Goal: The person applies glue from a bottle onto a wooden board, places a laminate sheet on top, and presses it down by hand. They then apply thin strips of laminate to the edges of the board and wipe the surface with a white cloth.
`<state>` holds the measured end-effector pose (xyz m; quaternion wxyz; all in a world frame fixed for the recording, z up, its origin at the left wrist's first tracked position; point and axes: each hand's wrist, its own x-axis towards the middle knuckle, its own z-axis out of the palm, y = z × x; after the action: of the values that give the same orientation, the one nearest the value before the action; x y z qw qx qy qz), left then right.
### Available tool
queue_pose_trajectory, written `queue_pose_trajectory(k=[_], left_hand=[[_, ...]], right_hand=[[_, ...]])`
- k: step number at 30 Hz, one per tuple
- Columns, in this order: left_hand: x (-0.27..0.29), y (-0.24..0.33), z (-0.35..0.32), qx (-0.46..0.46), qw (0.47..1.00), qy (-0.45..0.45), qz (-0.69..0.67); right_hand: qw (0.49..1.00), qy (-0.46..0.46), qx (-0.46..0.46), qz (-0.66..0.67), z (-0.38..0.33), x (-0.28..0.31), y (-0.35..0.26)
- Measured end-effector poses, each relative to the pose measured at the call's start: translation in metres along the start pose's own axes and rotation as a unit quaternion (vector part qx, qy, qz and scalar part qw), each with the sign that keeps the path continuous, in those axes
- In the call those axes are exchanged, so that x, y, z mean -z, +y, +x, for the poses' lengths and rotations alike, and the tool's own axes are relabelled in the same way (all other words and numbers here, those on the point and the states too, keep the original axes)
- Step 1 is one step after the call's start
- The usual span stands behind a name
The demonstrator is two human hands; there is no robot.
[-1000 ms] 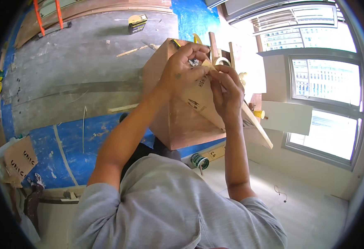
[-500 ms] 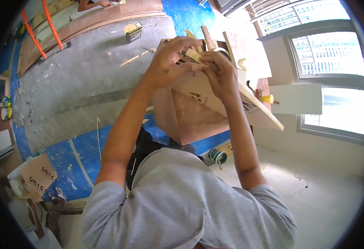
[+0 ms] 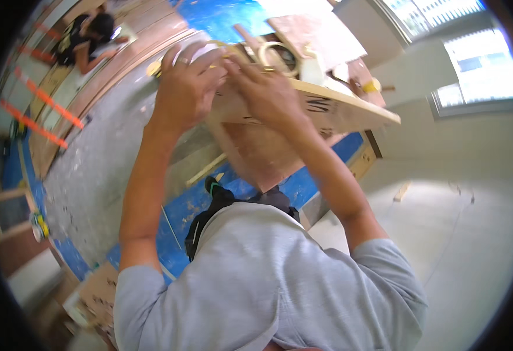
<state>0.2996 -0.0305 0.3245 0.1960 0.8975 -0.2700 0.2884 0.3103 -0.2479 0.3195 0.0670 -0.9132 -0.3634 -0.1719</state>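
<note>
My left hand (image 3: 184, 88) is raised over the far left corner of a plywood workbench, its fingers curled together. Against its fingertips my right hand (image 3: 262, 93) is bent inward, fingers closed too. Something small and yellowish shows between them, mostly hidden by the fingers and blurred. Below and beside my right hand spreads the light wooden top board (image 3: 344, 108) of the bench, with dark lettering on its edge. A cream roll of tape (image 3: 278, 59) stands on the bench just beyond my right hand.
A plywood sheet (image 3: 318, 38) and a yellow-ended tool (image 3: 372, 85) lie on the bench. At the far left a person (image 3: 90, 41) leans over long boards, near orange bars (image 3: 49, 96). Blue sheeting (image 3: 177, 225) covers floor by my feet.
The view has turned, bringing the other person more into sight. Both hands now appear further left, still close together; the pale wooden strip seen between them before is no longer clearly visible.
</note>
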Motion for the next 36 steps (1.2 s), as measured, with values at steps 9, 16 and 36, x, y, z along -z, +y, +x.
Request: queue_pose_trajectory(k=[9, 16, 36], left_hand=[[-0.035, 0.034, -0.018, 0.053, 0.996, -0.013, 0.069], [-0.033, 0.032, -0.019, 0.076, 0.994, -0.034, 0.072], [-0.041, 0.046, -0.016, 0.137, 0.986, -0.003, 0.094]], right_hand=[[0.997, 0.064, -0.048, -0.023, -0.029, -0.002, 0.003], [0.989, 0.006, -0.14, -0.055, -0.091, 0.027, 0.046], [0.958, 0.065, -0.257, -0.105, -0.244, 0.083, 0.177]])
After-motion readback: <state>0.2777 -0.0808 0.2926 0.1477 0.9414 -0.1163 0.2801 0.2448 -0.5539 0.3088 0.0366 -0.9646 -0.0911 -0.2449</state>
